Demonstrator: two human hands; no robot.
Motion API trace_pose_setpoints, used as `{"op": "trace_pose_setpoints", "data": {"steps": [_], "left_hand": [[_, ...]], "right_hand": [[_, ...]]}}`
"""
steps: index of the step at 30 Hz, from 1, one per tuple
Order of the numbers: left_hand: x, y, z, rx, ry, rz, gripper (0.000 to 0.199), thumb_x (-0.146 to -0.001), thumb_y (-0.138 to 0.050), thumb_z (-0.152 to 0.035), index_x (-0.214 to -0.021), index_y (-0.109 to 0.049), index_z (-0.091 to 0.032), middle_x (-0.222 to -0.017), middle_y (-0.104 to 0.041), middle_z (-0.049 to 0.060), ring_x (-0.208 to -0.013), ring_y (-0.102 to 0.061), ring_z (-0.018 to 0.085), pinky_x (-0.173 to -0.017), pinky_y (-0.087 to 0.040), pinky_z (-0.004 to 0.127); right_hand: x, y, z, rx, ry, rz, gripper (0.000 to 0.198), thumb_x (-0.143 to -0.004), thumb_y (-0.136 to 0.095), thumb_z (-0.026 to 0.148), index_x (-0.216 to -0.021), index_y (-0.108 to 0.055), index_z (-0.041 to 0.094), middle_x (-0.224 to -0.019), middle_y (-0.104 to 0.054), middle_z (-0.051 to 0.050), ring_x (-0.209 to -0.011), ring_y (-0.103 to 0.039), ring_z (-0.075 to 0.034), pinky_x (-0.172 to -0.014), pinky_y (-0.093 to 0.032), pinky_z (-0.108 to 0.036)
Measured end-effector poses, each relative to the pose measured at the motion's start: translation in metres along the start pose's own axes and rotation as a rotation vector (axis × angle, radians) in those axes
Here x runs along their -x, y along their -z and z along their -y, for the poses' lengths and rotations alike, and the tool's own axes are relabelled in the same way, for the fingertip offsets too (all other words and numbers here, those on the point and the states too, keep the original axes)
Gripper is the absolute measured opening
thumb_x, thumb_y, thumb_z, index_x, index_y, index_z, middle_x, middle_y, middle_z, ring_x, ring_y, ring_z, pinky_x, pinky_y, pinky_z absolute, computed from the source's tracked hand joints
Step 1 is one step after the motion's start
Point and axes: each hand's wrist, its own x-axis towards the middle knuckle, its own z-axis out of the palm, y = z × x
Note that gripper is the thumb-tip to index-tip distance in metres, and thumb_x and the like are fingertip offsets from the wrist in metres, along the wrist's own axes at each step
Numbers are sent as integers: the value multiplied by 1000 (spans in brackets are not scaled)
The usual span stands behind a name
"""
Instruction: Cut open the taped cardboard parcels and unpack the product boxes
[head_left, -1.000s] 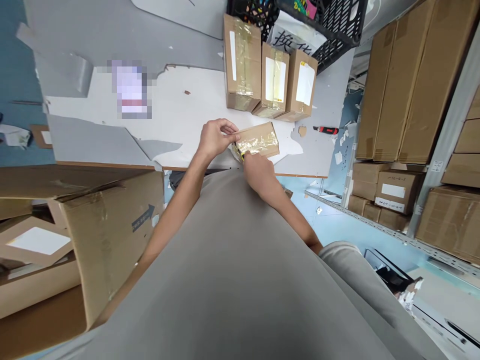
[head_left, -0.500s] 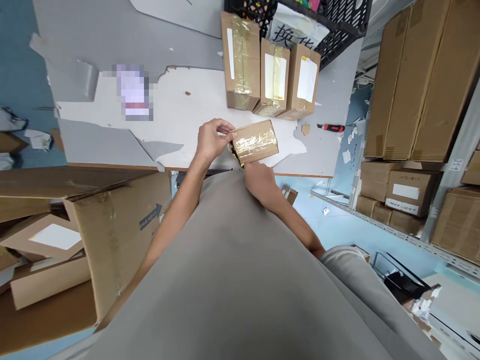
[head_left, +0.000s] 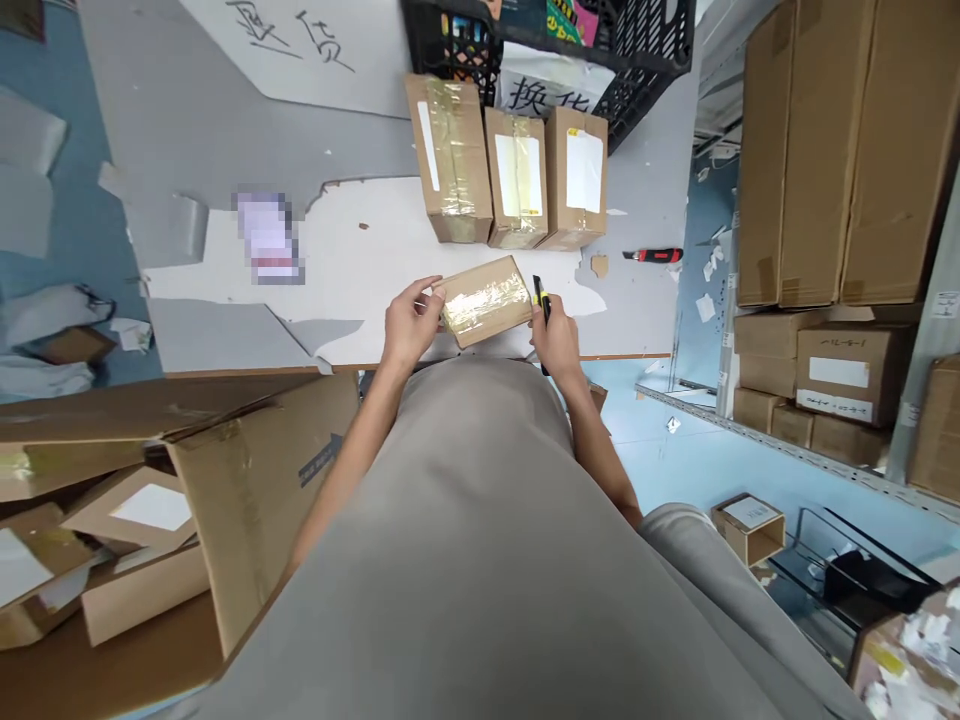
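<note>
- Black crate [head_left: 652, 65], landmark, on worktable [head_left: 360, 235]: colorful printed items [head_left: 566, 20] inside, partly cut off by view edge; white sheet [head_left: 555, 75] with handwritten characters on its near side.
- Three labeled boxes [head_left: 517, 180] stand in a row just on crate's near side; contents hidden.
- Large open carton [head_left: 255, 500], well left of crate and nearer wearer: several smaller brown boxes [head_left: 142, 600] inside, some with white labels.
- Taped box [head_left: 487, 300] on wearer's side of crate, past the row; shiny tape across top, contents hidden.
- Left hand [head_left: 409, 325]: thumb and fingers clamped on taped box's left end.
- Right hand [head_left: 556, 340]: fingers closed around black-and-yellow cutter [head_left: 540, 292], blade end pointing toward crate; hand just beside box's right end, contact can't tell.
- Red-and-black knife [head_left: 656, 256] lies on table, nearer wearer than crate's right part.
- Versus half a second ago: right hand moves from box's near-left corner to its right end; cutter now plainly shows; left hand keeps its hold.
</note>
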Motion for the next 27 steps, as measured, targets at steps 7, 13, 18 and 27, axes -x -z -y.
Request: {"op": "trace_pose_setpoints", "data": {"steps": [7,13,18,27], "left_hand": [[-4,18,-5,-95,-19,-120,56,-99,-73,-73,-130,-80,-26,-96,-72,3,-86,-67,20,-82,-63,32],[4,16,-2,-252,-66,-322,54,-94,-88,-58,-137,-78,-26,-103,-65,3,-97,-68,23,-104,-60,37],[7,8,0,-250,-91,-323,59,-96,-89,-61,-143,-77,-26,-104,-62,4,-104,-70,26,-113,-59,44],[7,6,3,-242,-89,-327,59,-99,-87,-63,-141,-76,-24,-103,-58,4,-107,-68,28,-117,-57,48]], "right_hand": [[4,-16,24,33,64,103,35,-125,-44,54,-136,-62,27,-112,-88,-9,-87,-82,-28,-98,-62,-41],[7,-21,29,-7,120,180,31,-126,-44,44,-135,-67,26,-113,-89,-7,-95,-84,-27,-99,-60,-36],[8,-12,32,99,172,99,40,-124,-42,41,-145,-70,22,-132,-84,-16,-122,-79,-33,-107,-58,-40],[7,-5,65,254,120,205,51,-122,-41,30,-167,-61,15,-146,-77,-22,-134,-76,-39,-115,-59,-49]]}}
